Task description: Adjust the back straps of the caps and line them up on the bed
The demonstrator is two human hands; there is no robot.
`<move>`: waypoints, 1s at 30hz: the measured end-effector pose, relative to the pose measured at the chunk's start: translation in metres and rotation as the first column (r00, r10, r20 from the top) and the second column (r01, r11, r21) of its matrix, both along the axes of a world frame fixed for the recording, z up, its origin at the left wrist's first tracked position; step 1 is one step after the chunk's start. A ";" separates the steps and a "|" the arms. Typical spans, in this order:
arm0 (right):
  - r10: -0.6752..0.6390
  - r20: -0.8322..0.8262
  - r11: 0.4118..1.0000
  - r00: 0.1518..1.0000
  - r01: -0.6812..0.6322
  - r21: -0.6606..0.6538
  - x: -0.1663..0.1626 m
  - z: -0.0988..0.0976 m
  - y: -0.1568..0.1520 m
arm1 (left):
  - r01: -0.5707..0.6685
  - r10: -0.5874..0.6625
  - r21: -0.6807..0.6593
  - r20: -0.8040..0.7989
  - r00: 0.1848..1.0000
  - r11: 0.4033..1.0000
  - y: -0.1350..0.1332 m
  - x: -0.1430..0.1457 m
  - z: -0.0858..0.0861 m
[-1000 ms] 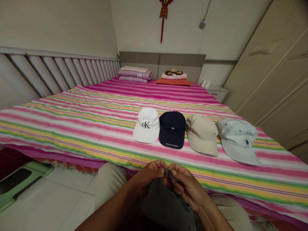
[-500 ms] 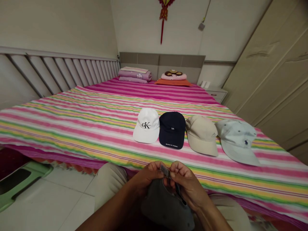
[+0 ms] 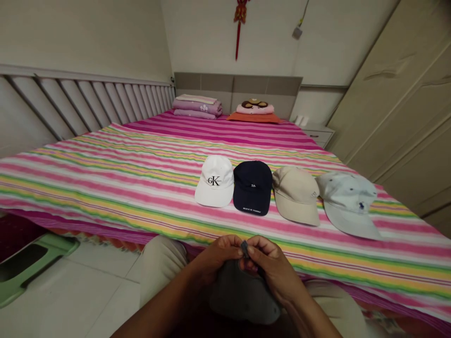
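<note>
A dark grey cap (image 3: 243,295) rests on my lap. My left hand (image 3: 220,256) and my right hand (image 3: 271,267) meet above it, both pinched on the cap's small strap buckle (image 3: 244,247) between the fingertips. On the striped bed in front of me lie a white cap (image 3: 214,181), a navy cap (image 3: 252,188), a beige cap (image 3: 296,195) and a pale blue cap (image 3: 348,202), side by side in a row with brims toward me.
The striped bedsheet (image 3: 116,173) covers a wide bed. Folded pink bedding (image 3: 197,107) and a pillow (image 3: 254,112) sit by the headboard. A green plastic stool (image 3: 31,260) stands on the floor at left. Wardrobe doors (image 3: 405,98) are on the right.
My fingers have shifted slightly on the buckle and strap, drawing closer together. The cap on my lap has sunk a little lower. The caps on the bed have not moved.
</note>
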State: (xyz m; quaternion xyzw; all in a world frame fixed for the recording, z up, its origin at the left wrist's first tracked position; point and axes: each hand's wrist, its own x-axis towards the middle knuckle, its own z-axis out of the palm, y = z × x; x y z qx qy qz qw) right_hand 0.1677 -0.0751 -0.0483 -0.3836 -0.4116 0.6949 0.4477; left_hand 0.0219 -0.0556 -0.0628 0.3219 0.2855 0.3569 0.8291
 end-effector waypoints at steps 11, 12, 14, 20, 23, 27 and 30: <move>0.013 -0.141 1.000 0.990 -0.014 -0.005 0.002 0.006 -0.001 | 0.072 -0.073 -0.019 -0.058 0.996 0.997 -0.001 -0.004 0.003; 0.006 -0.157 1.000 0.988 -0.009 -0.018 0.002 0.006 -0.002 | 0.058 -0.060 -0.027 -0.064 0.996 0.998 -0.001 -0.004 0.004; -0.018 -0.191 0.999 0.982 0.010 -0.043 0.002 0.004 -0.002 | 0.038 -0.041 -0.040 -0.068 0.997 0.998 -0.001 -0.004 0.005; -0.042 -0.263 0.999 0.964 0.040 -0.012 0.002 0.007 -0.003 | 0.036 -0.036 -0.011 -0.034 0.999 0.999 -0.001 -0.001 0.010; -0.049 -0.264 0.999 0.963 0.052 0.007 0.000 0.009 -0.003 | 0.065 -0.065 0.010 -0.013 0.998 0.998 -0.003 0.001 0.013; -0.084 -0.290 0.995 0.953 0.097 0.030 -0.002 0.007 -0.004 | 0.068 -0.069 0.037 0.019 0.997 0.997 -0.003 0.003 0.014; -0.157 -0.263 0.983 0.952 0.176 0.052 -0.003 0.005 -0.005 | 0.038 -0.039 0.043 0.013 0.999 0.998 -0.003 0.003 0.010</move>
